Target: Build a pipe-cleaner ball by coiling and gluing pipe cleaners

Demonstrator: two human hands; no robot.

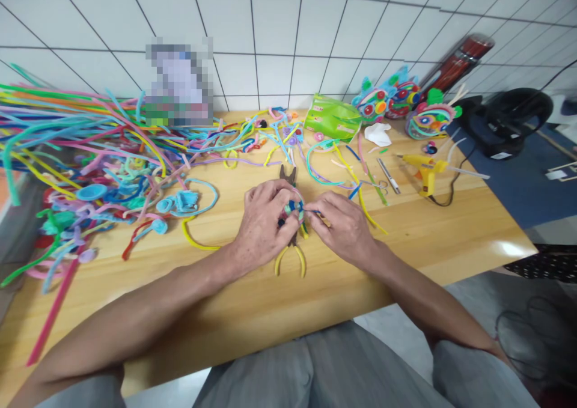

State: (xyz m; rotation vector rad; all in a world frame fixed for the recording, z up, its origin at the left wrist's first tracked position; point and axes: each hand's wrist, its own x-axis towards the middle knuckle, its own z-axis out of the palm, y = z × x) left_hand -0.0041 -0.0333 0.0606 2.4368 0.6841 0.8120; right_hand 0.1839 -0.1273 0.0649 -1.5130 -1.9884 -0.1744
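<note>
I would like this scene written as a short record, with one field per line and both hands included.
Left hand: holds a small multicoloured piece
Right hand: fingertips at the piece's right edge; exact grip too small to tell
Below the hands: pliers, yellow handles toward the person
Left side: large heap of fuzzy coloured stems
Back: green packet near the tiled wall
Right side: yellow glue gun; colourful face-like crafts behind it
Surface: wooden table

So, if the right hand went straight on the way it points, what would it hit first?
Likely the small colourful piece in the left hand; the right hand seems almost at its edge, though depth is unclear.
</note>
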